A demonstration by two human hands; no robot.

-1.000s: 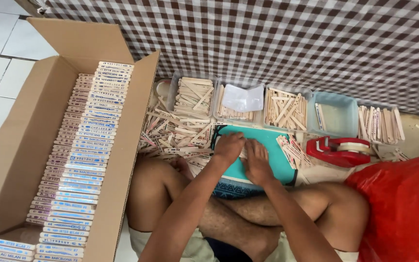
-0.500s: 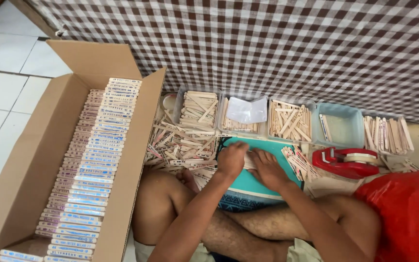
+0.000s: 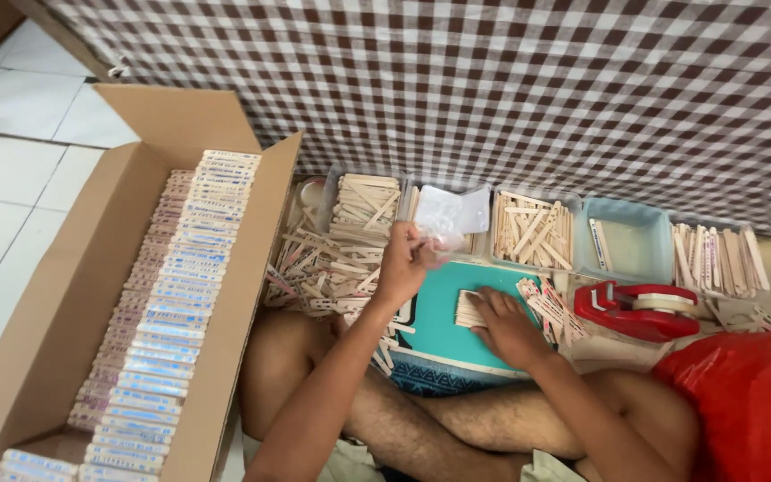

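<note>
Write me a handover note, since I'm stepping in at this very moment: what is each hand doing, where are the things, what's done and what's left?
Left hand: raised above the teal board, pinching a small clear plastic bag.
Right hand: pressing flat on a small stack of wooden sticks on the board.
Things: loose sticks heaped left of the board; more in clear trays along the checked cloth; red tape dispenser to the right.
Done: the cardboard box holds a long row of filled packets.
Left: the stack is not yet in the bag; many loose sticks remain.

Checked cloth [image 3: 493, 80] hangs above white, seemingly tiled floor [image 3: 20, 178].
</note>
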